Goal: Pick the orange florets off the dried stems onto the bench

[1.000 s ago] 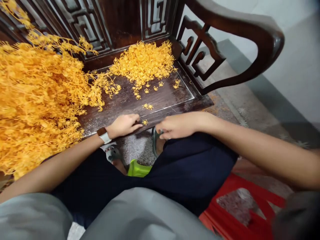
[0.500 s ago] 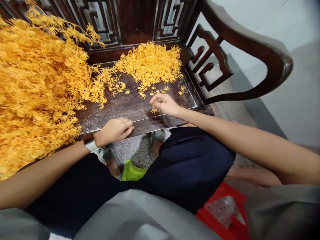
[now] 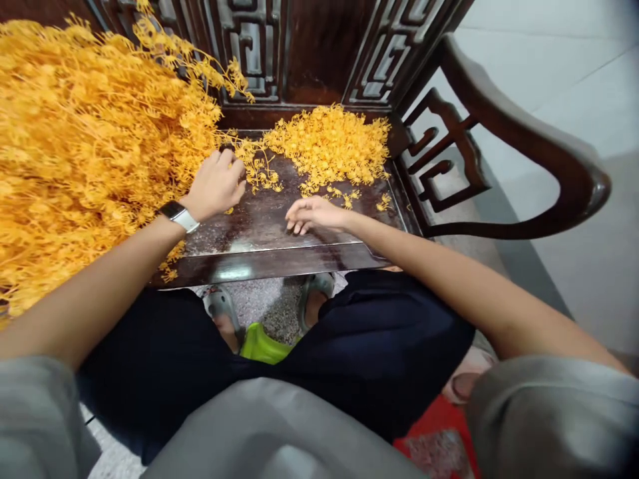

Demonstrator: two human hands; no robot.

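And over on the left, left hand (image 3: 214,186) right at the edge of the big orange bunch (image 3: 100,146), back of the hand up, fingers bent down, tips out of sight: gripping a stem or merely touching, impossible to tell! Watch (image 3: 180,216) on that wrist, close beside the orange. Just right of the knuckles, a thin sprig (image 3: 262,174) trailing over the worktop (image 3: 257,229) towards the far pile of small orange heads (image 3: 334,146). Nearer and further right, right hand (image 3: 315,216) low over dark wood, fingers loosely curled; again, no telling about anything inside. A few stray heads (image 3: 348,197) between that hand and the pile, more to the right, short of the carved armrest (image 3: 539,134). At the far side, fretwork backrest (image 3: 319,53); below the near edge, clogs on speckled floor (image 3: 259,296).
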